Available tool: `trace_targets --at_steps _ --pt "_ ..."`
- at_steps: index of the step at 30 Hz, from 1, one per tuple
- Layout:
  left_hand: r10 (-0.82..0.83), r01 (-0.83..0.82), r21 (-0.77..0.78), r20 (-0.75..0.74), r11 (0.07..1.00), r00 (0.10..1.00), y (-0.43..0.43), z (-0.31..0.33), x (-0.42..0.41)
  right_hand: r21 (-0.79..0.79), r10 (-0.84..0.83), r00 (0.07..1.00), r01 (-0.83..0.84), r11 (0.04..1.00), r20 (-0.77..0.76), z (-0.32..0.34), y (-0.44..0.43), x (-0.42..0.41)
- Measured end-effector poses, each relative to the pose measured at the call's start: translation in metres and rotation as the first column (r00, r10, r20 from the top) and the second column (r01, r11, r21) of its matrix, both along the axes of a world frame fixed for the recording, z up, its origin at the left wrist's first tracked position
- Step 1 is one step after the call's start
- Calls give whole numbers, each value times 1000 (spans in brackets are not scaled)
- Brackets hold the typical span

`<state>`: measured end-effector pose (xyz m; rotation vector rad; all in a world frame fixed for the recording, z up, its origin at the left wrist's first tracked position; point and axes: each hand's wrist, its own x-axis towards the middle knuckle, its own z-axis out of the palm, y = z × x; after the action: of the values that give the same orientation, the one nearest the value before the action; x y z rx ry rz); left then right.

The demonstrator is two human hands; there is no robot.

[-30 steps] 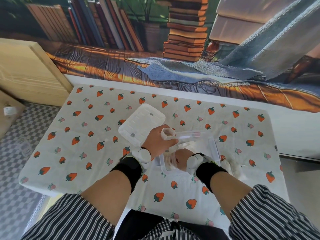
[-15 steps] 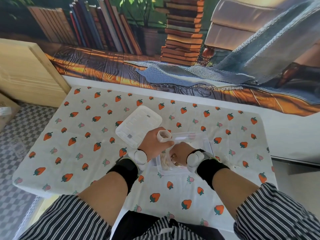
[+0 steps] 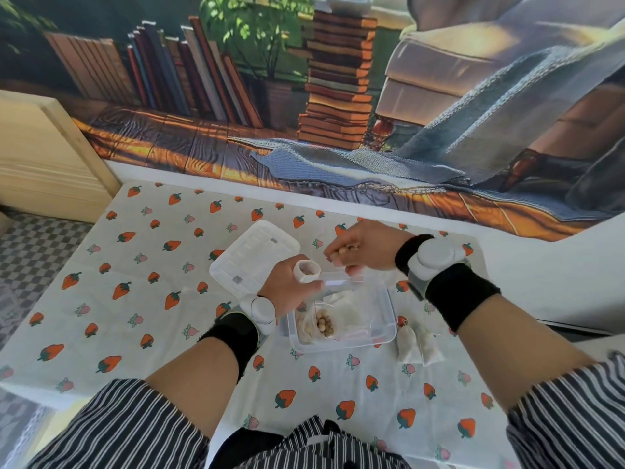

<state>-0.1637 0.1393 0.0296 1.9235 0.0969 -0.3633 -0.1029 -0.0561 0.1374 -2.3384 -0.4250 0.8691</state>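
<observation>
My left hand (image 3: 287,286) grips a small white mesh pouch (image 3: 307,270) with its round mouth held open and facing up. My right hand (image 3: 360,247) hovers just right of and above that mouth, fingers curled round a pinch of tan beans (image 3: 343,251). Below both hands stands a clear plastic box (image 3: 382,333) on the strawberry-print cloth. Inside it lie an open bag of tan beans (image 3: 324,324) and some white pouches (image 3: 348,309).
The box's white lid (image 3: 253,258) lies on the cloth left of the box, behind my left hand. Two filled white pouches (image 3: 417,343) rest on the cloth right of the box. A wooden panel (image 3: 40,157) stands at far left. A printed backdrop runs behind the table.
My right hand has risen out of the clear box with beans in its fingers and now sits beside the pouch mouth. My left hand has held the pouch about where it was.
</observation>
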Motion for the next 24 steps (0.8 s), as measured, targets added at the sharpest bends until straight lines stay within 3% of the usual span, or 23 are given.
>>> trace_targets --at_steps 9,15,19,24 --pt "-35 36 -42 39 998 999 -14 14 10 -191 197 971 -170 967 134 26 30 -1" --pt "-27 28 -41 24 999 999 -16 13 10 -181 215 966 -188 965 146 28 32 1" --pt "-38 38 -10 19 999 999 -16 12 10 -56 124 990 -121 991 66 34 28 5" --pt "-67 67 14 21 998 997 -19 16 14 277 -43 955 128 952 -294 23 28 7"
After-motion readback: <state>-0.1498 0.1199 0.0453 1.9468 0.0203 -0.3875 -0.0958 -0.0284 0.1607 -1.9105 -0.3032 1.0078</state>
